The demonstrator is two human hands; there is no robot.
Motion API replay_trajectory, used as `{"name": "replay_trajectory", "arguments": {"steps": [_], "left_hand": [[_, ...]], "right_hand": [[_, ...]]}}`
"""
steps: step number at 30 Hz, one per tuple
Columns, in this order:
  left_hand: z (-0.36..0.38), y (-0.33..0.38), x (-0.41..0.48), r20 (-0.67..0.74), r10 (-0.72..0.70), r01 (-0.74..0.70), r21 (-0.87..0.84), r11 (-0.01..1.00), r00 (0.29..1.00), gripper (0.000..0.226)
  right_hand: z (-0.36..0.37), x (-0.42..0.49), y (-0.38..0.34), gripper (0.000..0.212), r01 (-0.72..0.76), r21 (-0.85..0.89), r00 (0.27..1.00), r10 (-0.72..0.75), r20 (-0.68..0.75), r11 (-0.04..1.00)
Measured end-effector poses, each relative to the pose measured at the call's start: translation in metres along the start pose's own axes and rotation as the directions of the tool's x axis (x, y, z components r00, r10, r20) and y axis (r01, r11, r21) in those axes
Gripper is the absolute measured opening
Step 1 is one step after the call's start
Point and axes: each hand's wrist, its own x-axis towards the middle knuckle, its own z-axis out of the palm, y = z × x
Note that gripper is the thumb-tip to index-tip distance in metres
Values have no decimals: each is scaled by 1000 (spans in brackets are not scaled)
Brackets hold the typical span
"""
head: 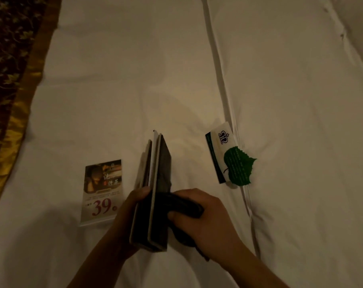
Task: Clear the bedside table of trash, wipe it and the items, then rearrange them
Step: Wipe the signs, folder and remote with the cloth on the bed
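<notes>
My left hand [130, 204] holds a dark folder [155, 183] with several stiff pages upright on its edge over the white bed sheet [135, 80]. My right hand [199, 215] presses a dark cloth [182, 206] against the folder's right face near its lower end. Left of the folder a menu card [101, 192] printed with "39" lies flat on the sheet. To the right lies a white card with a green leaf [230, 159], next to a fold in the bedding. The bedside table is out of view.
A dark patterned bed runner with a gold border [12, 84] runs along the left edge. A raised seam in the duvet [222, 80] runs from the top down past the leaf card. White bedding fills the remaining view.
</notes>
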Motion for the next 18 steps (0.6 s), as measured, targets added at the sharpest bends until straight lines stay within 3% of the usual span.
{"name": "replay_trajectory", "arguments": {"steps": [3, 6, 7, 8, 11, 15, 18], "left_hand": [[8, 24, 19, -94, 163, -150, 132, 980, 982, 118], [-8, 27, 26, -92, 206, -178, 250, 952, 974, 98], [-14, 24, 29, -149, 231, -171, 333, 927, 961, 90], [-17, 22, 30, -193, 279, -157, 481, 862, 941, 87], [-12, 12, 41, -201, 463, -53, 877, 478, 863, 101], [7, -5, 39, -294, 435, 236, 955, 182, 851, 110], [26, -11, 32, -230, 569, 221, 971, 85, 789, 83]], "right_hand": [[-17, 9, 2, 33, -51, 124, 991, 66, -120, 991], [-39, 12, 4, 38, -64, 192, 966, 109, -234, 979], [-46, 12, 6, 41, -65, 207, 957, 120, -263, 976], [-52, 12, 8, 43, -68, 222, 949, 132, -286, 973], [-63, 7, 15, 38, -97, 262, 926, 184, -329, 960], [-69, -2, 27, 32, -139, 319, 916, 244, -319, 937], [-71, -6, 32, 31, -142, 314, 912, 248, -328, 939]]}}
